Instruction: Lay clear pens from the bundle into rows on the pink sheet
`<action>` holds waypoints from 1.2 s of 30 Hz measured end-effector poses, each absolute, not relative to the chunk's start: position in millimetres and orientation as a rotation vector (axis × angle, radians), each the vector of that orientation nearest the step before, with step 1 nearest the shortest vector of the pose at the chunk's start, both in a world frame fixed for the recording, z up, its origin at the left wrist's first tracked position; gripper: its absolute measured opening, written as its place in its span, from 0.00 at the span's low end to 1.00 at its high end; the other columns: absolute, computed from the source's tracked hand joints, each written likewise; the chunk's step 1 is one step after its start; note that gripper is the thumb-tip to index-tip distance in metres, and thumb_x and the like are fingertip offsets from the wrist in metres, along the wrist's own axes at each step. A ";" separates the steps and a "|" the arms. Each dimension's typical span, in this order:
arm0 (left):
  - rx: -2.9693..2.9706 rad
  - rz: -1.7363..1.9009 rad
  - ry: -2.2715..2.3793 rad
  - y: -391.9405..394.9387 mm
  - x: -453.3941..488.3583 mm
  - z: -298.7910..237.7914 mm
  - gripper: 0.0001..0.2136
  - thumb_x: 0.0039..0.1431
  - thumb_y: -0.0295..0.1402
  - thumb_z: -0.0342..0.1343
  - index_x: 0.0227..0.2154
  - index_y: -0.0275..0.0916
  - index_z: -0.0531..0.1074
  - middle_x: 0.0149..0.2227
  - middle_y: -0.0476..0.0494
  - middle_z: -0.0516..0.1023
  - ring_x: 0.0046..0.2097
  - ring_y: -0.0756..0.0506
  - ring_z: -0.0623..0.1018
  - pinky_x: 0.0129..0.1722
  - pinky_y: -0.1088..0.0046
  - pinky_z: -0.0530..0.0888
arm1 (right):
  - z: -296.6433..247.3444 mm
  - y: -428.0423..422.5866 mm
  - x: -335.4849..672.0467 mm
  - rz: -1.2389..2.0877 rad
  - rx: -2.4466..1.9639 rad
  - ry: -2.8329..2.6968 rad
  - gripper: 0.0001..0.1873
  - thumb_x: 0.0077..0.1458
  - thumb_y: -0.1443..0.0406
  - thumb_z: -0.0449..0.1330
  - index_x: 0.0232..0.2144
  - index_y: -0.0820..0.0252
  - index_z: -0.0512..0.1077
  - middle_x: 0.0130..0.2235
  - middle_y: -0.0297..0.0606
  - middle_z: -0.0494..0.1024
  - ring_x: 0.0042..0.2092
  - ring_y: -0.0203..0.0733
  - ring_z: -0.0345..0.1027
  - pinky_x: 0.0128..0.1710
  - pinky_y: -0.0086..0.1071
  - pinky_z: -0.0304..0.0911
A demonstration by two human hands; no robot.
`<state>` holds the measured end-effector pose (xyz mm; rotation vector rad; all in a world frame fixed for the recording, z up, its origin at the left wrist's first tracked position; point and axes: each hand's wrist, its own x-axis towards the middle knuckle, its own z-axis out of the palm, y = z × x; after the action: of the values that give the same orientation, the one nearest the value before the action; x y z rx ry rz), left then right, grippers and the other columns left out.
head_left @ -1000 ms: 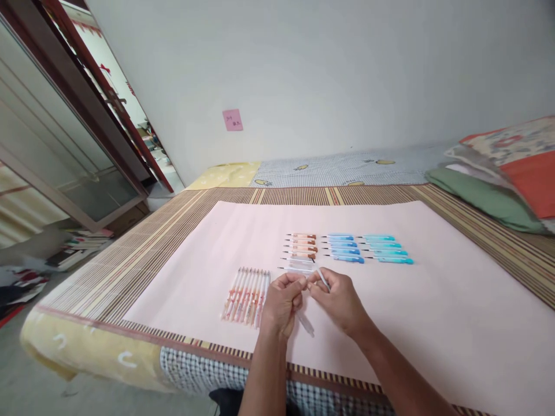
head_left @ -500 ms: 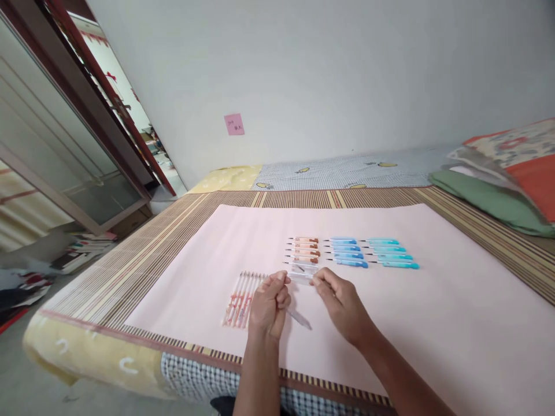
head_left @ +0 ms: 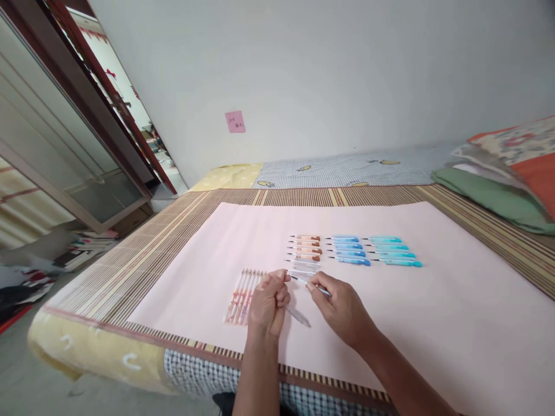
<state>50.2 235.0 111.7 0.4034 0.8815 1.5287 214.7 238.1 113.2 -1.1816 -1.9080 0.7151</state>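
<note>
By the near edge of the pink sheet point(head_left: 433, 323), the left hand point(head_left: 269, 297) curls its fingers around a clear barrel point(head_left: 298, 316); the right hand point(head_left: 336, 297) pinches a slim rod point(head_left: 300, 280), dark tip aimed leftward, presumably for control. Patterned pens point(head_left: 240, 294) lie toward the left edge; farther, brown pens point(head_left: 310, 251), blue pens point(head_left: 355, 262) and turquoise pens point(head_left: 401, 263) form columns, apparently sorted by colour.

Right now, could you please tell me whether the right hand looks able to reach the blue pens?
Probably yes: the blue pens lie just beyond the right hand, with only bare pink sheet between, though it holds a slim rod it may need to set down first.
</note>
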 end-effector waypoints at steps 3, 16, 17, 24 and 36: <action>0.433 1.521 0.887 234.8 50.9 110.7 0.22 0.33 0.38 0.79 0.28 0.32 0.76 0.26 0.50 0.76 0.18 0.62 0.56 0.17 0.83 0.51 | 113.3 238.5 214.8 0.715 -1.176 -1.912 0.12 0.64 0.60 0.51 0.29 0.55 0.67 0.26 0.30 0.71 0.28 0.37 0.64 0.31 0.29 0.58; 0.499 1.517 0.932 233.8 51.0 110.3 0.21 0.36 0.40 0.78 0.26 0.33 0.75 0.26 0.49 0.76 0.18 0.61 0.57 0.18 0.80 0.51 | 111.0 237.6 214.5 0.735 -1.160 -1.905 0.12 0.65 0.59 0.52 0.30 0.54 0.68 0.29 0.33 0.73 0.29 0.39 0.66 0.30 0.30 0.60; 0.491 1.521 0.935 233.7 50.3 110.6 0.21 0.35 0.40 0.78 0.27 0.33 0.75 0.27 0.49 0.76 0.18 0.61 0.57 0.18 0.81 0.51 | 111.6 237.7 215.1 0.729 -1.163 -1.906 0.12 0.65 0.59 0.52 0.30 0.54 0.69 0.29 0.32 0.73 0.29 0.38 0.66 0.30 0.30 0.60; 0.481 1.514 0.946 232.6 49.4 114.0 0.21 0.34 0.40 0.78 0.26 0.32 0.75 0.27 0.47 0.78 0.18 0.61 0.58 0.17 0.81 0.51 | 113.9 238.3 216.4 0.687 -1.196 -1.916 0.12 0.64 0.59 0.52 0.30 0.54 0.69 0.27 0.32 0.74 0.29 0.39 0.67 0.30 0.30 0.60; 0.633 1.486 1.011 230.3 51.3 113.9 0.18 0.40 0.41 0.75 0.24 0.33 0.76 0.22 0.49 0.74 0.18 0.59 0.57 0.19 0.77 0.49 | 111.7 238.2 213.1 0.687 -1.149 -1.926 0.11 0.65 0.60 0.53 0.31 0.54 0.70 0.30 0.33 0.76 0.30 0.39 0.67 0.31 0.30 0.61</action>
<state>51.3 230.3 113.9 0.6333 1.0113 1.4864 213.1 238.2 111.7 -1.1493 -1.9260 0.6865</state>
